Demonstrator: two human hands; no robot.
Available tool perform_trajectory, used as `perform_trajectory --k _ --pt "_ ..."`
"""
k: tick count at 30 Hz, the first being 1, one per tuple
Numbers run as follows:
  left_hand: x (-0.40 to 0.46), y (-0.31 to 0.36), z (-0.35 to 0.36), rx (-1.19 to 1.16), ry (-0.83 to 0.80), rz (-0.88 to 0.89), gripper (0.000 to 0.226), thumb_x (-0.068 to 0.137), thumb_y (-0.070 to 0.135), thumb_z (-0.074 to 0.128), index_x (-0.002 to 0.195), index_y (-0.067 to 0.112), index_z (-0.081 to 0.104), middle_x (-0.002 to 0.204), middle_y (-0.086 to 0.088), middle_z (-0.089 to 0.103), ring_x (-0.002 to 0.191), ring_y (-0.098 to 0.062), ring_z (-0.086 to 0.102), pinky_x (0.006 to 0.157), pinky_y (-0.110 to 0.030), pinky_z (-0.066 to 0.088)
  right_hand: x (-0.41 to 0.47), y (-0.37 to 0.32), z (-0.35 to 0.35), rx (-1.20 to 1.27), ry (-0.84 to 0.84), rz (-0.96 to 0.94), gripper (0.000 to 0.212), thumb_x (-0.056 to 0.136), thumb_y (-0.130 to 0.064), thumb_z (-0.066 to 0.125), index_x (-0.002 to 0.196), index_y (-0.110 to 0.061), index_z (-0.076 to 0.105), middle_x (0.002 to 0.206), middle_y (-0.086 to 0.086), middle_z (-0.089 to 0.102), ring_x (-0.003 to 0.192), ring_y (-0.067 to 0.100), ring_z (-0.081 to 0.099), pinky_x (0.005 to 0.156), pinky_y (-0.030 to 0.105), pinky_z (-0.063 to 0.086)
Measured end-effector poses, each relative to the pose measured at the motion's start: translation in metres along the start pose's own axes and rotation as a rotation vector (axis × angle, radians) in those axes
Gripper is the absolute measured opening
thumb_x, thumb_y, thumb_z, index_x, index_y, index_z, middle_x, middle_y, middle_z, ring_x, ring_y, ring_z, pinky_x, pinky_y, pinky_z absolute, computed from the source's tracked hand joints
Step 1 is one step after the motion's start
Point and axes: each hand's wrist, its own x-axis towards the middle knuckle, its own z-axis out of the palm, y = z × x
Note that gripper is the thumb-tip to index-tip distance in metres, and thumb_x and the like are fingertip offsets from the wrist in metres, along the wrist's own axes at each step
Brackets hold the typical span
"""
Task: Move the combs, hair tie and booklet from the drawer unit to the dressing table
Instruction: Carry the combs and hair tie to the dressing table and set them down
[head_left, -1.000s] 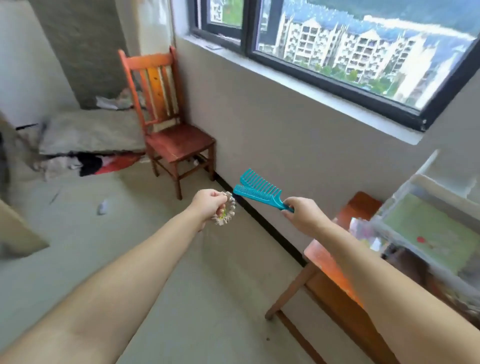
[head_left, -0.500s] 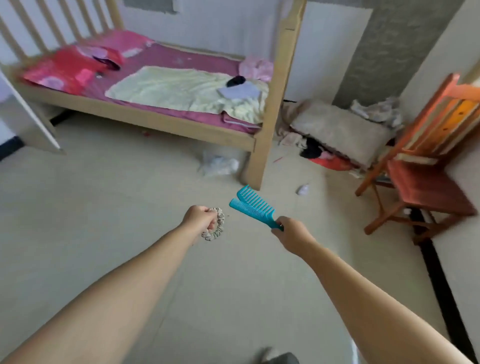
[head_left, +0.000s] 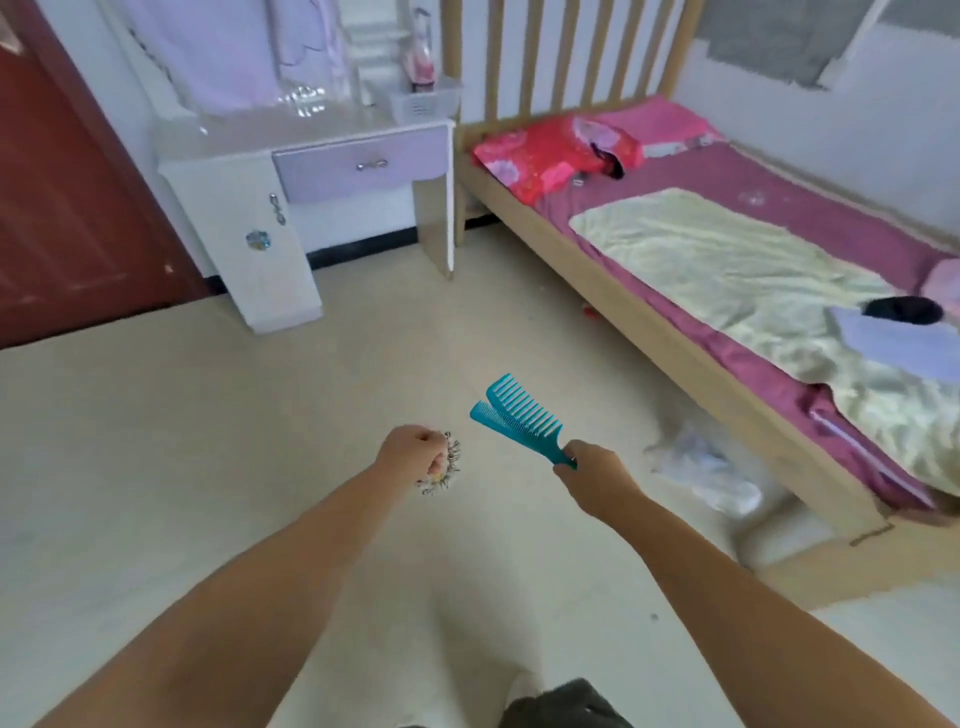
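So we've got the room laid out ahead of us: the bed (head_left: 727, 270) runs along the right, and the white dressing table (head_left: 291, 150) with its lilac drawer sits against the far wall, between the bed's headboard and the red door (head_left: 67, 208). That table is where everything is headed, and it's across open floor from us, so this looks like the carrying stretch, nothing put down yet.

Both arms are out front, probably just so the stuff stays in sight while walking. Our right hand (head_left: 597, 475) is wrapped around the handles of the two teal combs (head_left: 514, 415), held as one bundle with the teeth fanned slightly apart and pointing up and away. Gripping by the handles makes sense, since it keeps the teeth off the palm and makes them easy to lay flat later.

Our left hand (head_left: 415, 449) is clenched into a fist on the hair tie (head_left: 441, 470), which spills out the side of the fist. It's small and floppy, so a closed fist is the safe way to carry it.

No booklet visible anywhere, so we'd guess that needs a second trip.
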Motion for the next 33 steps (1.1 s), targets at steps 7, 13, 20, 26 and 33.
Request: perform_trajectory --k 7,13,20,26,33 --pt "0.119 0.028 -0.071 -0.219 0.193 -0.12 0.029 0.09 0.001 0.044 0.061 0.007 0.048 0.056 -0.009 0.044 0.024 -0.001 0.039 0.03 -0.01 0.032 0.184 -0.093 -0.013 -0.135 -0.123 -0.254 0.026 0.092 -0.02 0.047 0.107 -0.003 0.059 0.107 0.018 0.064 0.1 0.033 0.058 0.078 0.035 0.044" --pt "0.268 0.065 -0.139 -0.172 0.274 -0.073 0.019 0.088 0.005 0.046 0.071 0.004 0.053 0.055 -0.007 0.049 0.038 -0.01 0.044 0.037 -0.012 0.034 0.343 -0.19 -0.018 -0.115 -0.131 -0.33 0.023 0.093 -0.02 0.046 0.103 -0.004 0.058 0.102 0.015 0.064 0.079 0.025 0.054 0.062 0.027 0.035" --pt "0.438 0.157 -0.242 -0.142 0.26 -0.028 0.027 0.087 0.007 0.048 0.061 0.013 0.052 0.056 -0.004 0.051 0.043 -0.01 0.044 0.038 -0.01 0.036 0.515 -0.295 -0.062 -0.109 -0.07 -0.299 0.023 0.093 -0.021 0.047 0.106 -0.007 0.059 0.103 0.012 0.065 0.076 0.018 0.052 0.064 0.027 0.04" --pt "0.6 0.218 -0.298 -0.087 0.271 0.001 0.024 0.086 0.009 0.05 0.063 0.012 0.054 0.056 -0.004 0.051 0.048 -0.013 0.044 0.049 -0.02 0.037 0.677 -0.364 -0.084 -0.099 -0.062 -0.315 0.024 0.093 -0.019 0.046 0.107 -0.005 0.059 0.105 0.013 0.065 0.075 0.019 0.052 0.06 0.024 0.039" --pt "0.788 0.287 -0.356 -0.186 0.353 -0.009 0.019 0.085 0.009 0.052 0.068 0.008 0.059 0.059 -0.006 0.054 0.055 -0.02 0.048 0.059 -0.027 0.041 0.89 -0.456 -0.12 -0.144 -0.071 -0.41 0.023 0.09 -0.016 0.047 0.101 -0.002 0.061 0.102 0.017 0.066 0.081 0.028 0.058 0.068 0.034 0.045"
